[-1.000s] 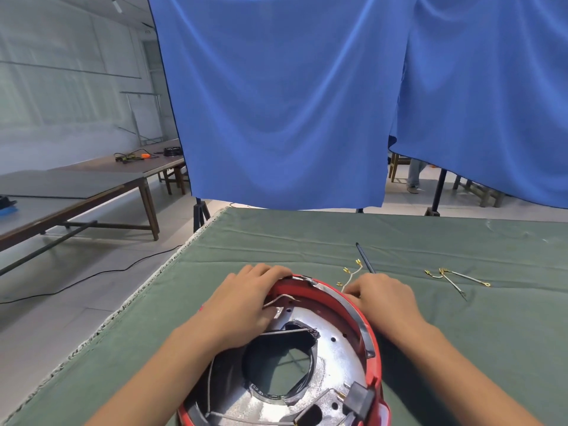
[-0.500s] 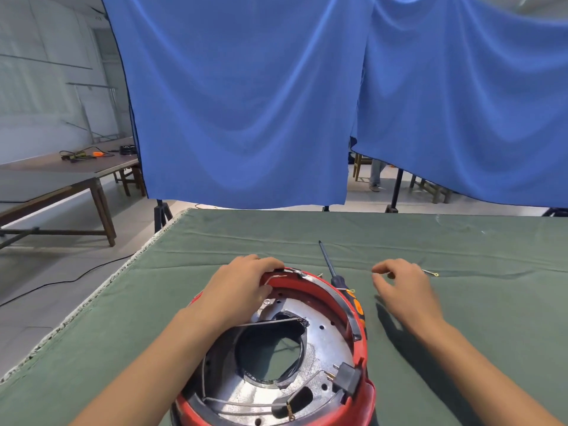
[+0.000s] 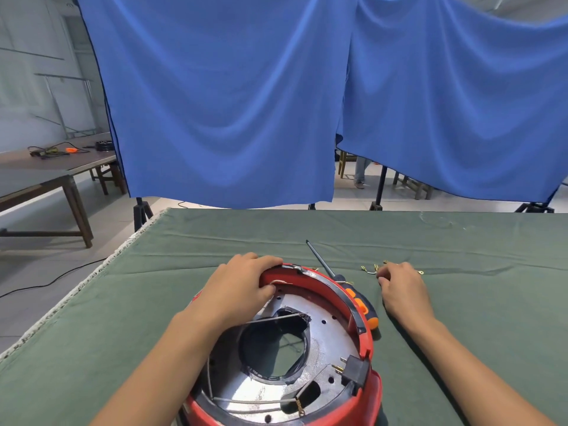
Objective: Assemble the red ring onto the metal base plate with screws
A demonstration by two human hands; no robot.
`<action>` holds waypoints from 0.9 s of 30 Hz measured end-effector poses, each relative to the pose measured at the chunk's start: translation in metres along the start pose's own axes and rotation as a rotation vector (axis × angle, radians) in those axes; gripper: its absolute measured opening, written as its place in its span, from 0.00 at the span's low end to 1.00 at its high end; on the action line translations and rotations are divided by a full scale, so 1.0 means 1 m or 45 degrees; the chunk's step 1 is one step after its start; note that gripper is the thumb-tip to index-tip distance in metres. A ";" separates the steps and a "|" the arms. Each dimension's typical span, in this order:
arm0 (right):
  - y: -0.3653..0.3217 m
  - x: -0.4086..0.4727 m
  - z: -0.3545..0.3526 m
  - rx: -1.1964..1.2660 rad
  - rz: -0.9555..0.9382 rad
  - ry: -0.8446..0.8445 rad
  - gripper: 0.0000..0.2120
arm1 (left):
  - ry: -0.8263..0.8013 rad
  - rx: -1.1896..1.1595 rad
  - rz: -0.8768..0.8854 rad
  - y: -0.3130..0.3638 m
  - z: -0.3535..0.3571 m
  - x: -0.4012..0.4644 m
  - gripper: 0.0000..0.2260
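left hand (image 3: pixel 242 287): fingers curled, gripping far rim of red plastic ring (image 3: pixel 362 327) around perforated metal base plate (image 3: pixel 325 342) | right hand (image 3: pixel 402 287): fingertips curled at small brass-tipped wire (image 3: pixel 370 269) on green cloth (image 3: pixel 461 302); grasp unclear

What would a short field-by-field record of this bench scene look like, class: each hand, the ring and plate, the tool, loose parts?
Left hand: grips far rim of red ring
Right hand: on green cloth, fingers curled at small wire terminals
Metal base plate: sits inside ring
Screwdriver: lies untouched on cloth, right of ring
Screws: none plainly visible
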State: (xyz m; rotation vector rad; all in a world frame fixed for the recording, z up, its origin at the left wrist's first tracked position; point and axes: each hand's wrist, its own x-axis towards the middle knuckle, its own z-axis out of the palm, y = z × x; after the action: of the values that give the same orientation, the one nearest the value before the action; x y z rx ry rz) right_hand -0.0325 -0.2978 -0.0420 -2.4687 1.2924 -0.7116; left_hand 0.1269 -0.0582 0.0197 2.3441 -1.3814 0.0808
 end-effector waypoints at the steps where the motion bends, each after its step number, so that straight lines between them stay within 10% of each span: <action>1: -0.001 0.001 -0.001 0.016 0.003 -0.005 0.08 | -0.001 -0.002 -0.003 0.000 0.000 -0.001 0.22; 13: -0.008 0.000 0.004 0.002 -0.014 0.041 0.06 | -0.002 -0.043 -0.038 0.001 -0.003 -0.005 0.21; 27: -0.112 -0.057 -0.088 1.045 -0.447 -0.302 0.09 | 0.284 -0.464 -0.039 0.022 -0.034 -0.021 0.09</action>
State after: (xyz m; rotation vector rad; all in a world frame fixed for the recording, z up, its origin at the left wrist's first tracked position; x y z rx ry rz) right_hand -0.0294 -0.1881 0.0653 -1.9966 0.3496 -0.7886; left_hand 0.1032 -0.0375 0.0524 1.9875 -1.1434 0.0726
